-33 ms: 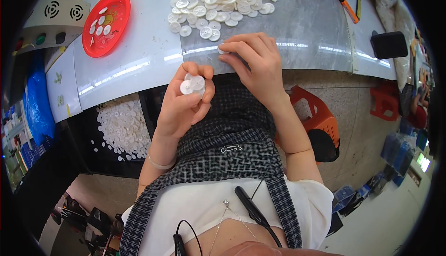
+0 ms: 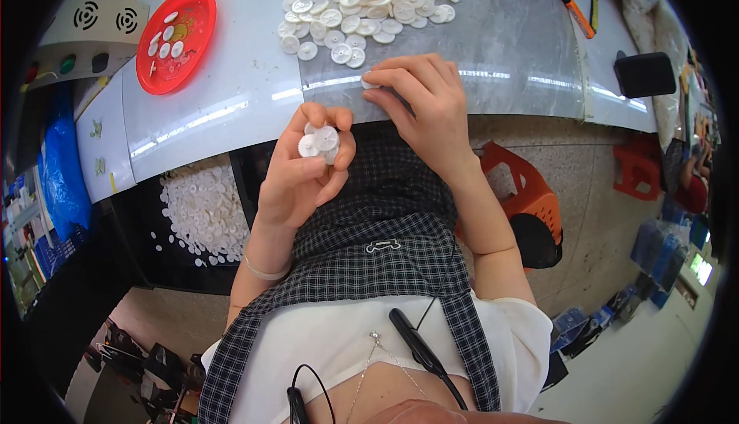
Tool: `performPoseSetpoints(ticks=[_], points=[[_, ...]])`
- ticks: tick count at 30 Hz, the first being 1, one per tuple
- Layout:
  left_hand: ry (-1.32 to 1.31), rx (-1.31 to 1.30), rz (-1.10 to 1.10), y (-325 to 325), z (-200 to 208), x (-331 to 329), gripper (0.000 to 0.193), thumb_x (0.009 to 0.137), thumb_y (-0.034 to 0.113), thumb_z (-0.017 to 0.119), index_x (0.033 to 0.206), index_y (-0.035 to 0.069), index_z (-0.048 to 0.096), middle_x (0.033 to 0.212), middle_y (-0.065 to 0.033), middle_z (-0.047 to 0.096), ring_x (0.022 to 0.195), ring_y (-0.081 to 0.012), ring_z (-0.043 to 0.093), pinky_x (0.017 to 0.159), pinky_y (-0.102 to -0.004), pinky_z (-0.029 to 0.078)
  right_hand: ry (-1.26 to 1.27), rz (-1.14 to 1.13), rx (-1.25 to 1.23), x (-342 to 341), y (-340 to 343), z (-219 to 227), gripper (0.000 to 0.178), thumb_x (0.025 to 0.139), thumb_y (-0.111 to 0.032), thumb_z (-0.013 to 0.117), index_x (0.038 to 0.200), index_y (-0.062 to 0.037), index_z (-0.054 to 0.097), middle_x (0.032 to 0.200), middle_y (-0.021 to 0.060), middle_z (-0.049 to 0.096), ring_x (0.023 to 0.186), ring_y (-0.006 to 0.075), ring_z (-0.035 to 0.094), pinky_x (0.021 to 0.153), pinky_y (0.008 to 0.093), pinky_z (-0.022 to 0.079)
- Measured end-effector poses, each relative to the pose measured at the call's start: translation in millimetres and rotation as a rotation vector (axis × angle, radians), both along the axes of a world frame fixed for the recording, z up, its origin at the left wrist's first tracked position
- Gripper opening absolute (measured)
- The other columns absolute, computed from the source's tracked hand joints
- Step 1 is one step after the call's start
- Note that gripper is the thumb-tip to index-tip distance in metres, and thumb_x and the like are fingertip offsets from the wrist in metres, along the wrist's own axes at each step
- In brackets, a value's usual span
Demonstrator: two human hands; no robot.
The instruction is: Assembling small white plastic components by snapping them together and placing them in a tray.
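Note:
In my left hand (image 2: 289, 174), held palm up just off the table's front edge, several small white plastic gears (image 2: 326, 139) lie with the fingers curled round them. My right hand (image 2: 431, 105) rests over the edge of the grey table, pinching one white gear (image 2: 366, 83) between thumb and index finger; most of that gear is hidden by the fingertips. Beyond both hands, a heap of white gears (image 2: 369, 1) spreads across the table, its nearest pieces lying flat just past my right fingertips.
A red plate (image 2: 202, 55) with several white gears stands at the left. Below the table edge, a black bin (image 2: 138, 251) holds many small white parts (image 2: 204, 208). An orange cutter (image 2: 577, 16) and a black phone-like object (image 2: 645, 75) lie at the right. An orange stool (image 2: 531, 185) stands below.
The gears in my left hand have shifted slightly against each other. My right hand has not visibly moved.

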State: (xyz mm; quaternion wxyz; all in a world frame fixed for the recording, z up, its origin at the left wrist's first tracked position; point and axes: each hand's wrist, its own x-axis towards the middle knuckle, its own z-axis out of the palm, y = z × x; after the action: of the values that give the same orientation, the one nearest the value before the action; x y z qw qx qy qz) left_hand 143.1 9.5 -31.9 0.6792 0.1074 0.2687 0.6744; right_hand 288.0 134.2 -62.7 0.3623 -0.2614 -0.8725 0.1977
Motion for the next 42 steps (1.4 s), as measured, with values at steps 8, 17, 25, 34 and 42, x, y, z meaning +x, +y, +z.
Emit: performPoseSetpoints(ticks=[8, 17, 25, 34, 42], points=[[-0.026, -0.007, -0.026, -2, -15, -6, 0.023, 0.1, 0.027, 0.051, 0.086, 0.01, 0.042, 0.088, -0.0022, 0.049, 0.064, -0.0067, 0.046, 0.037, -0.0139, 0.033, 0.097, 0.041, -0.234, -4, -6, 8, 0.031, 0.074, -0.002, 0.075, 0.102, -0.0095, 0.066, 0.091, 0.0036, 0.064, 0.085, 0.0157, 0.062, 0.07, 0.0284, 0.048], [0.455, -0.143, 0.003, -5, -6, 3, 0.025, 0.084, 0.005, 0.072, 0.103, 0.003, 0.057, 0.076, 0.0024, 0.053, 0.052, -0.0004, 0.046, 0.041, -0.0137, 0.034, 0.318, 0.34, -0.123, -3, -24, 23, 0.06, 0.066, 0.008, 0.079, 0.118, -0.0079, 0.054, 0.103, 0.0108, 0.06, 0.093, 0.0209, 0.061, 0.075, 0.0288, 0.052], [0.548, -0.107, 0.046, -13, -11, -2, 0.026, 0.082, 0.004, 0.073, 0.103, 0.001, 0.057, 0.077, 0.002, 0.054, 0.051, -0.0008, 0.045, 0.039, -0.014, 0.033, 0.178, 0.079, -0.065, -21, 9, 8, 0.027, 0.074, 0.002, 0.069, 0.1, -0.0082, 0.066, 0.107, 0.0076, 0.062, 0.099, 0.0259, 0.059, 0.084, 0.0347, 0.049], [0.411, -0.046, 0.042, -13, -17, -4, 0.03, 0.083, 0.011, 0.075, 0.103, 0.002, 0.055, 0.076, 0.0015, 0.054, 0.05, -0.0011, 0.043, 0.039, -0.0144, 0.032, -0.029, 0.021, 0.038, -24, 8, 0, 0.022, 0.074, -0.013, 0.074, 0.095, -0.0131, 0.067, 0.097, -0.0016, 0.066, 0.092, 0.0192, 0.057, 0.078, 0.0328, 0.042], [0.126, -0.003, -0.031, -5, -9, -4, 0.028, 0.09, 0.005, 0.061, 0.111, 0.004, 0.043, 0.105, -0.0126, 0.053, 0.066, -0.008, 0.051, 0.039, -0.0148, 0.037, 0.152, 0.104, -0.146, -3, 3, 18, 0.043, 0.07, -0.006, 0.078, 0.109, -0.0084, 0.061, 0.098, 0.0008, 0.067, 0.09, 0.0161, 0.059, 0.082, 0.0309, 0.042]])
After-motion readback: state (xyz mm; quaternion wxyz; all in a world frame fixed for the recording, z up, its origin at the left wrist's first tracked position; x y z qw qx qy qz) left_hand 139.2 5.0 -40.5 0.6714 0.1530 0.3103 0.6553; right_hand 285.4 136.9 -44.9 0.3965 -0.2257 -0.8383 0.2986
